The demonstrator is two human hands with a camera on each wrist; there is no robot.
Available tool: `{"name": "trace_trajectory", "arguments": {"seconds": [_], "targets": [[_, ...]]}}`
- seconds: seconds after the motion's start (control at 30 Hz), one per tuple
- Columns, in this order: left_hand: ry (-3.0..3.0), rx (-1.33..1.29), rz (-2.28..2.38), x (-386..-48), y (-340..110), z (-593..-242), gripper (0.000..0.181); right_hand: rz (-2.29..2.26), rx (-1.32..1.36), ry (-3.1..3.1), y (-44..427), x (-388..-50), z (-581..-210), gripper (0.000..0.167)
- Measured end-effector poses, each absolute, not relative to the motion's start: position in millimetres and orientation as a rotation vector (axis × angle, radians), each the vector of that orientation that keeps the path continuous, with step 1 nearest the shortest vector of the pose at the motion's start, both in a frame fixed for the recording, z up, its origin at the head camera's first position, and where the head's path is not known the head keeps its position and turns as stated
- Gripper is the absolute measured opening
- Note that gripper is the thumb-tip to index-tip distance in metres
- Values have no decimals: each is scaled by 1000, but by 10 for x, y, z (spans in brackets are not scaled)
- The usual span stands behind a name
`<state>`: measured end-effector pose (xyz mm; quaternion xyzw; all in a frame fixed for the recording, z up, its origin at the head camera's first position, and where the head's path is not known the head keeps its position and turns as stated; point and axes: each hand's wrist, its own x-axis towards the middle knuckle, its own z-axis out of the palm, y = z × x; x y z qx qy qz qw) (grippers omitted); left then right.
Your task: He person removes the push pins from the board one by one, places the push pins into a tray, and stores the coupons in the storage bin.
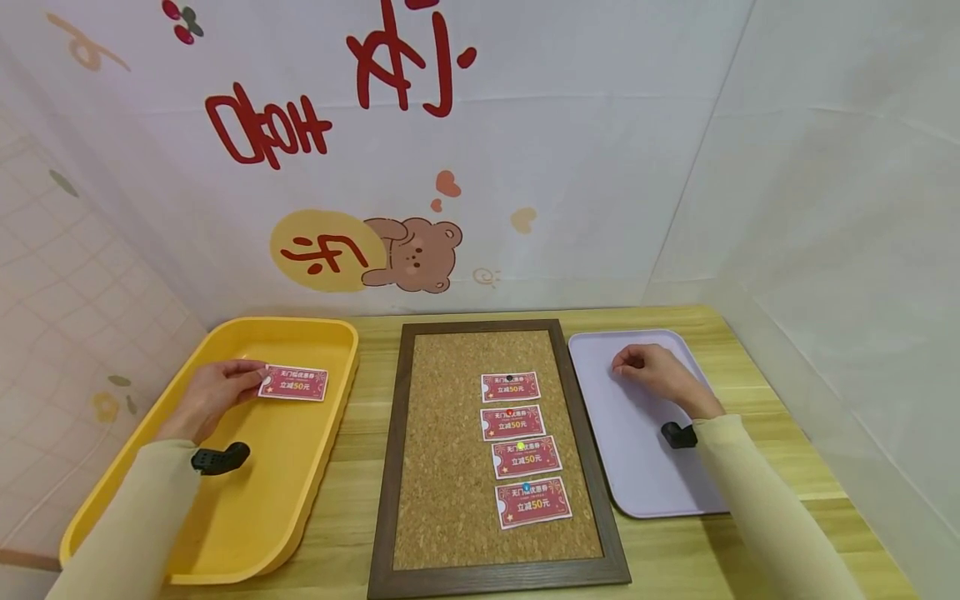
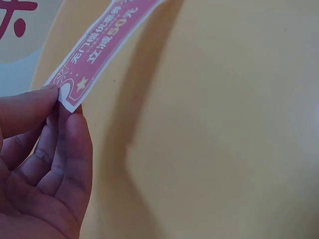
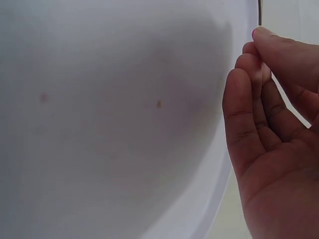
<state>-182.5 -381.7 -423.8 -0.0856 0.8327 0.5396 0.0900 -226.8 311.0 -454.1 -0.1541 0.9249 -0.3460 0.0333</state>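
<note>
My left hand [image 1: 213, 396] pinches a red coupon [image 1: 294, 383] by its left end, between thumb and fingers, over the yellow tray [image 1: 243, 500]. The coupon's free end rises away from the fingers in the left wrist view. Over the lilac tray [image 1: 637, 467], my right hand [image 1: 660, 375] has thumb and fingertips together. A sliver of a small pink push pin [image 3: 254, 33] shows at those fingertips; the rest is hidden. Between the trays lies a framed cork board [image 1: 442, 458]. Several coupons [image 1: 520, 423] are fixed in a column on its right half.
Each coupon on the board carries one pin: black [image 1: 510, 378], red [image 1: 510, 412], yellow [image 1: 521, 446] or blue [image 1: 527, 487]. The wooden table [image 1: 348, 467] ends at a white wall covering [image 1: 585, 208] behind. Both wrists wear black camera mounts [image 1: 221, 459].
</note>
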Motion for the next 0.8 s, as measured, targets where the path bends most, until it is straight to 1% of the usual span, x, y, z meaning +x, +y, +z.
{"name": "trace_trajectory", "arguments": {"seconds": [0.27,0.47,0.63,0.8], "targets": [[2454,-312,1601,-1826,-3848,-4329,55,-991,-453,2823,3124,-2317,-4610,5],[2459,-341,1547,-1815,-3835,-4330,50,-963,-450,2818,3132,-2313,-4612,5],[2545,-265,1442,-1789,-3813,-4285,50,-946,-492,2812,3125,-2299,-4578,5],[2657,-145,1313,-1744,-3776,-4169,57,-964,-543,2798,3121,-2267,-4529,8]]}}
